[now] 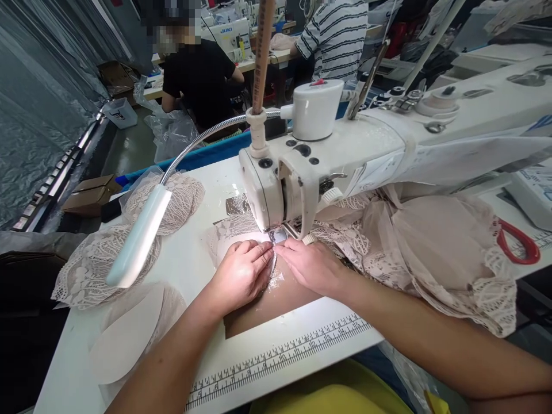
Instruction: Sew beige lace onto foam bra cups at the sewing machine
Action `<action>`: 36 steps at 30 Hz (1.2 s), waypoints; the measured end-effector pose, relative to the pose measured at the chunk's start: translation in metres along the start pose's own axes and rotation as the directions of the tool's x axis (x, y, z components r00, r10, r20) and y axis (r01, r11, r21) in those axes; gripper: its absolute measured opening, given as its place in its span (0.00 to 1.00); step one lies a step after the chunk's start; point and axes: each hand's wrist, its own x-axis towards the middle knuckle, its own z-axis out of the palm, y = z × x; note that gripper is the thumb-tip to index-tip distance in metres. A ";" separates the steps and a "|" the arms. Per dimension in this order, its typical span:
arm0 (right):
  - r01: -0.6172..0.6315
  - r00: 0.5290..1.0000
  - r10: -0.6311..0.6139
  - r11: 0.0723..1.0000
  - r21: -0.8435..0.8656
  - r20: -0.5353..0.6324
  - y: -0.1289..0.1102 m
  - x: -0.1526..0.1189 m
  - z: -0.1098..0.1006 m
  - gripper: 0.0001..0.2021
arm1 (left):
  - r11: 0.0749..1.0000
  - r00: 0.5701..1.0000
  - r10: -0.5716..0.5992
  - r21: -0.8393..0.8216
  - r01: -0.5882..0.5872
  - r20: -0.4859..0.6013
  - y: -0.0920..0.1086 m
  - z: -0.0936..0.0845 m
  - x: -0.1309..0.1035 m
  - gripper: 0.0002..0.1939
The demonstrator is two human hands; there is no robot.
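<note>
Both hands meet at the presser foot (276, 234) of a white sewing machine (264, 192). My left hand (244, 270) is closed, its fingers pressed together on pale lace fabric (233, 230) just left of the needle area. From the other side, my right hand (313, 265) pinches the edge of the same fabric, fingertips almost touching the left ones. Under them lies a shiny brown plate (259, 319) set on the white table. More beige lace and mesh fabric (440, 236) is bunched to the right. My fingers hide part of the fabric edge.
A bendy-neck lamp (140, 238) hangs over the table's left side. Lace pieces (107, 264) and a smooth beige cup-shaped piece (129, 339) lie there. A printed ruler (280, 362) runs along the front edge. Red-handled scissors (520, 244) lie right. Two people work beyond the machine.
</note>
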 end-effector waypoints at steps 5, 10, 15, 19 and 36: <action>-0.047 0.999 0.047 0.998 -0.029 0.003 -0.001 0.001 0.002 0.17 | 0.998 0.998 -0.055 0.024 0.055 0.001 0.005 0.003 0.003 0.19; -0.037 0.999 0.037 0.999 -0.033 -0.007 0.000 0.000 0.003 0.17 | 0.999 0.999 -0.047 0.007 0.047 0.014 0.002 0.002 0.003 0.20; -0.020 1.000 0.020 1.000 -0.013 -0.003 0.001 0.000 0.001 0.17 | 0.997 0.997 -0.080 0.010 0.079 0.013 -0.003 0.001 0.005 0.20; -0.023 1.000 0.023 1.000 0.010 0.005 0.001 0.001 -0.001 0.17 | 0.996 0.996 -0.090 0.010 0.090 -0.007 -0.008 0.002 0.004 0.21; 0.211 0.972 -0.204 0.976 0.051 -0.121 0.009 -0.008 0.006 0.14 | 0.996 0.997 0.059 -0.058 -0.062 -0.055 -0.006 -0.002 -0.004 0.14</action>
